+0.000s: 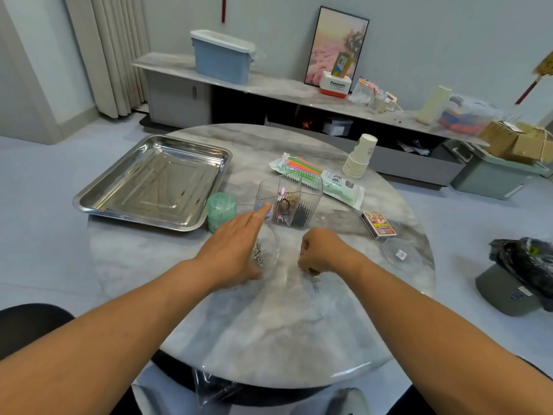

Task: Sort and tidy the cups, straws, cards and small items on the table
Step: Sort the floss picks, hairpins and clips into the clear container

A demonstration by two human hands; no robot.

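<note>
Paperclips (316, 298) lie loose on the round marble table (269, 339), strung from its centre toward 5 o'clock. Just beyond them the right hand (321, 250) is curled knuckles-up, its fingers pinching down at the scattered clips; whether one is actually caught cannot be told. At 9 o'clock from it the left hand (236, 247) lies flat with fingers straight and released, stretched over a shallow clear dish (270, 247) holding a small heap of clips. Its fingertips reach a clear ribbed organiser (288, 202) standing just behind. A careless sweep of that flat hand could likely tip the dish or nudge the organiser, spilling sorted pieces; thin clips may also slip from the pinch on smooth stone. Farther out, a green roll (221, 209) sits at 11 o'clock beside a steel tray (149, 182), a card pack (378, 225) at 2 o'clock, then a straw packet (317, 179) and stacked paper cups (360, 157) at 1 o'clock near the far edge.
</note>
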